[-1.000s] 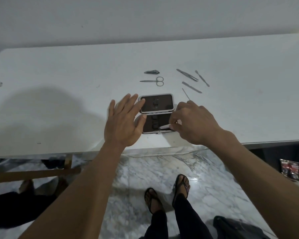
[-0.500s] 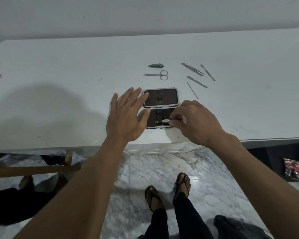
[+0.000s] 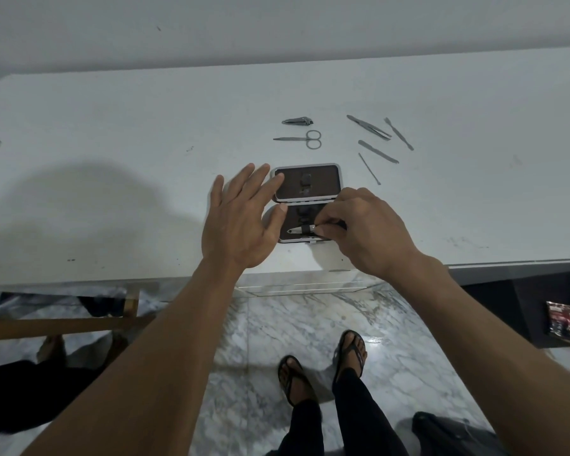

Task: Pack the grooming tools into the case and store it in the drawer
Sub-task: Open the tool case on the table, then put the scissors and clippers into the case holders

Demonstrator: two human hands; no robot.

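We have a single head-worn view, looking forward and steeply down, close over the tabletop (image 3: 112, 133) near edge, with floor (image 3: 260, 340) below it.

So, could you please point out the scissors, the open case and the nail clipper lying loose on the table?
scissors (image 3: 306, 139): head view, at the pivot.
open case (image 3: 323, 180): head view, far half's lining.
nail clipper (image 3: 297, 120): head view, mid-body.

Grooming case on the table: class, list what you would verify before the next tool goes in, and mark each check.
1. Case lies open: ok.
2. Left hand steadies its edge: ok.
3. Tool under the strap: ok; fully seated: cannot tell.
4. Right hand free for the next pick: not ok, fingers pinch that tool.
5. Scissors, clipper and four slim tools lie loose on the table: ok.
6. Drawer open: cannot tell.
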